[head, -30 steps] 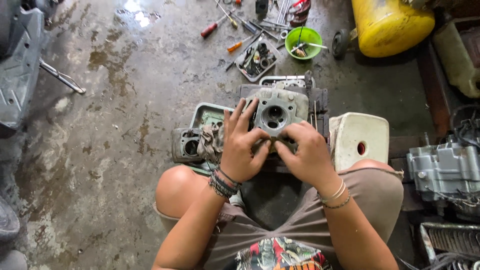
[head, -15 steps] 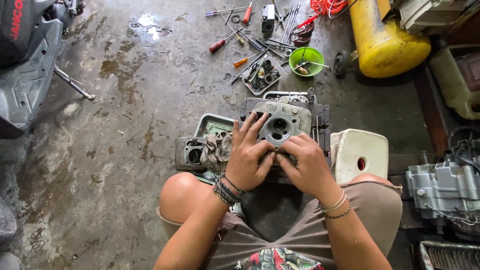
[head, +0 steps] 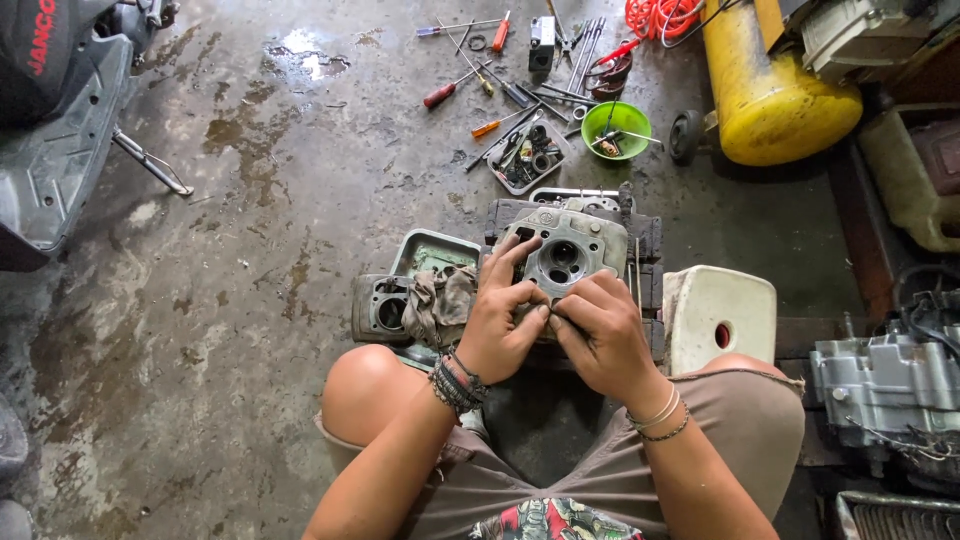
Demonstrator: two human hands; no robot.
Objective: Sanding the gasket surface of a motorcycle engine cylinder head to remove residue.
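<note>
Since the earlier frames the view has tipped up, so more of the tools at the top of the floor show, and both hands have drawn together at the near edge of the grey cylinder head instead of spreading across its face. The cylinder head sits upright on a dark block between the person's knees, its round port facing the camera. The left hand lies against the head's left side, fingers curled narrow with the tips pinched toward the middle. The right hand meets it there, fingers also closed in; whatever small part sits between the fingertips is too small to make out. By the look of it, the step in hand is fine fingertip work on the lower edge of the head, seating or freeing a small piece. The next move would call for a steady pinch while the head is kept from tipping.

Just left of the head a dirty rag drapes over a metal tray, with a cylinder barrel beside it. To the right stands a white plastic container. Farther up lie screwdrivers, a green bowl and a yellow tank
</note>
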